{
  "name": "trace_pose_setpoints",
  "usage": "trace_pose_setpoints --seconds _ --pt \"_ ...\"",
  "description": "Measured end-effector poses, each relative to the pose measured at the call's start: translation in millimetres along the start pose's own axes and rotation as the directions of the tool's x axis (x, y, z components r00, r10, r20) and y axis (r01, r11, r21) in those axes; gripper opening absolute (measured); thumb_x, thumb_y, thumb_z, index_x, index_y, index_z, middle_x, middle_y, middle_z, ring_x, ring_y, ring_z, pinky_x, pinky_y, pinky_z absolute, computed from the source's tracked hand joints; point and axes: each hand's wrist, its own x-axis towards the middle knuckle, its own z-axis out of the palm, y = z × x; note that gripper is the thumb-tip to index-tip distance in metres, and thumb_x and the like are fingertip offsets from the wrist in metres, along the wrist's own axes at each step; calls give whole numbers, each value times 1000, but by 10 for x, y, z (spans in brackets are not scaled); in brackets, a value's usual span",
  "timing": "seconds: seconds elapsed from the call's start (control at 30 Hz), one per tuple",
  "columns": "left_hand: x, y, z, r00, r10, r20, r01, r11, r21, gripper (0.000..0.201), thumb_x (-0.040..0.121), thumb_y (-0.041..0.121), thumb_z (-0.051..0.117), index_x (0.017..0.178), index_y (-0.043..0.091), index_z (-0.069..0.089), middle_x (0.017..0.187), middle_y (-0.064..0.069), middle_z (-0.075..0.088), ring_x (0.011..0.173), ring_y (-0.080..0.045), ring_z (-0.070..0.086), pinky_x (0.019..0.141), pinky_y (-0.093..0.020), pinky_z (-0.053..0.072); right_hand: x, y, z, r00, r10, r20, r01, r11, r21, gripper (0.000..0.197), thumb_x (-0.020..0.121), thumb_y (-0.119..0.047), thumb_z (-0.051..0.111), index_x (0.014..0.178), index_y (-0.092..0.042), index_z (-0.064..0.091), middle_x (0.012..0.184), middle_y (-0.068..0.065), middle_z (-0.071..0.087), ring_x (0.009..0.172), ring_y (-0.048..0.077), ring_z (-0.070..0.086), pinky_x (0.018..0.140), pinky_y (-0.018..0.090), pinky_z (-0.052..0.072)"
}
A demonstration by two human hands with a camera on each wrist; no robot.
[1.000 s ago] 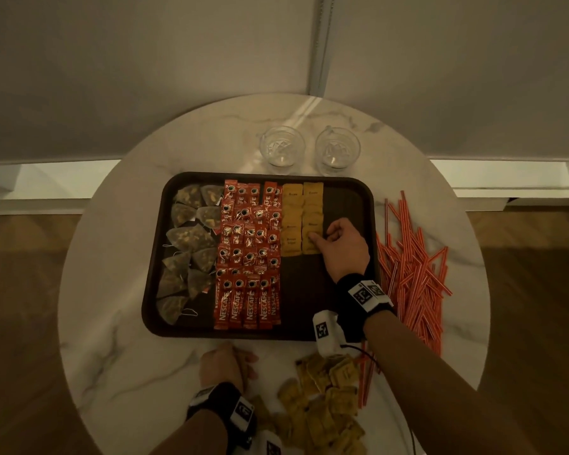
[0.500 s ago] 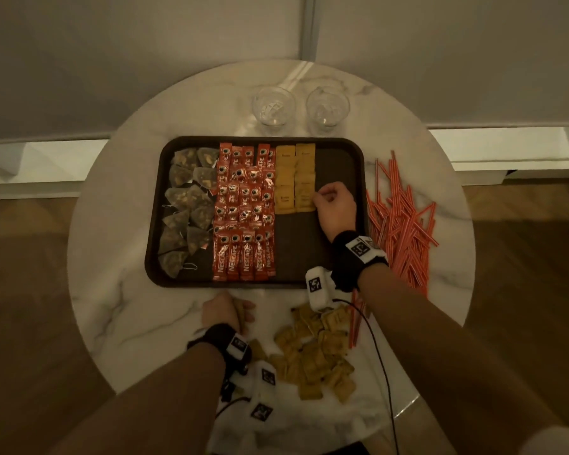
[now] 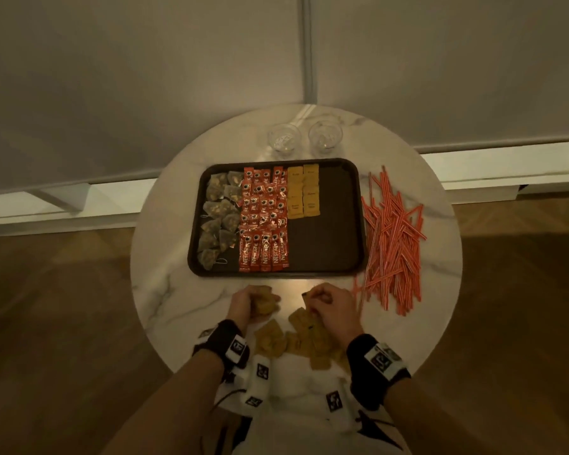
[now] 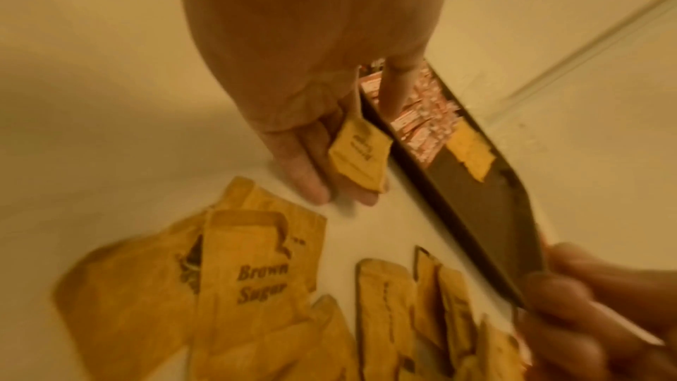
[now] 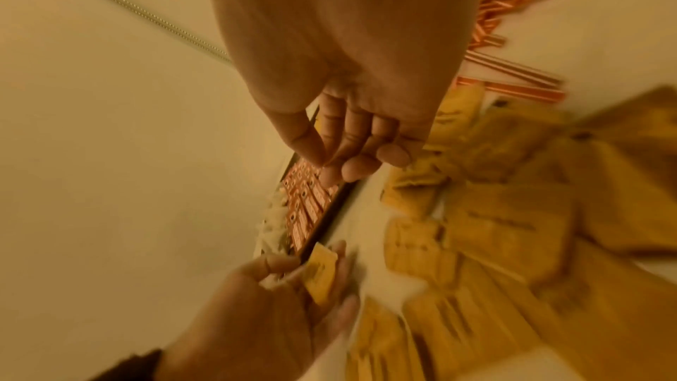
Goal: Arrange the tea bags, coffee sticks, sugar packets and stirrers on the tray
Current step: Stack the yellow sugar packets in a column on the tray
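Observation:
The dark tray (image 3: pixel 326 244) holds tea bags (image 3: pixel 219 218) on its left, red coffee sticks (image 3: pixel 263 218) in the middle, and two short columns of brown sugar packets (image 3: pixel 303 195) at the back. Its right part is bare. Loose sugar packets (image 3: pixel 309 339) lie piled by the table's near edge. My left hand (image 3: pixel 253 303) grips a few of them (image 4: pixel 359 161) just in front of the tray. My right hand (image 3: pixel 322 300) hovers over the pile, thumb and fingertips (image 5: pixel 329 167) drawn together with nothing seen between them. Red stirrers (image 3: pixel 391 238) lie heaped right of the tray.
Two glass cups (image 3: pixel 284 139) (image 3: pixel 325 136) stand behind the tray. The round marble table (image 3: pixel 165 290) drops to a wooden floor on all sides. A wall with a pale skirting runs behind it.
My right hand has pulled back from the sugar columns on the tray to the loose pile at the front. My left hand has lifted packets off the table.

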Motion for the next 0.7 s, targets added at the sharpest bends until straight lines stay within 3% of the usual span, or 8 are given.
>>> trace_pose_setpoints --seconds 0.1,0.23,0.3,0.4,0.47,0.57,0.63,0.7 --pt "-235 -39 -44 995 98 0 -97 990 101 24 100 14 44 110 9 64 89 -7 77 83 -23 72 73 -34 57 -187 59 89 994 28 104 -24 999 -40 15 91 -3 61 86 -17 65 78 2 66 63 5 60 59 18 47" --pt "-527 -47 -34 974 221 45 -224 972 71 21 104 16 42 111 9 61 104 -5 76 102 -23 69 85 -36 54 -343 -53 202 966 59 250 -70 997 37 4 95 -16 64 91 -15 64 82 2 68 71 7 63 63 14 50" --pt "-651 -55 14 966 248 70 -249 969 1 20 104 16 41 110 9 59 111 -4 74 103 -22 69 82 -33 53 -360 -87 252 961 36 273 -46 998 32 6 95 -21 64 93 -15 67 83 0 69 74 6 64 65 13 50" --pt "-772 -86 100 962 258 93 -251 965 -79 21 104 16 42 110 4 58 113 -6 74 100 -23 71 74 -30 57 -377 -148 262 965 -21 262 13 999 33 7 95 -17 63 94 -16 70 85 -3 71 73 0 64 66 13 49" --pt "-787 -115 132 956 288 55 -288 958 2 19 102 16 47 107 4 61 109 -9 74 97 -24 71 72 -29 56 -379 -177 225 972 -58 227 53 998 29 8 94 -12 64 92 -17 71 85 -2 71 72 -1 64 67 13 50" --pt "-781 -127 107 939 343 7 -340 926 166 8 96 12 58 97 8 65 96 -11 73 83 -15 69 67 -23 52 -339 -212 140 991 -64 118 62 998 19 7 92 -9 66 90 -14 70 88 3 71 83 13 68 69 16 52" --pt "-785 -105 65 938 335 86 -346 908 235 7 92 12 65 98 8 64 90 -9 72 76 -10 68 65 -20 51 -307 -245 96 994 -85 62 86 996 -4 10 91 -7 65 87 -14 70 87 5 71 85 19 68 70 20 54" --pt "-776 -69 27 931 304 199 -353 888 293 18 90 12 69 106 10 63 91 -14 74 80 -17 70 70 -24 55 -298 -299 64 990 -130 59 134 989 -69 11 90 -7 66 85 -16 71 85 1 71 83 15 67 72 20 54"
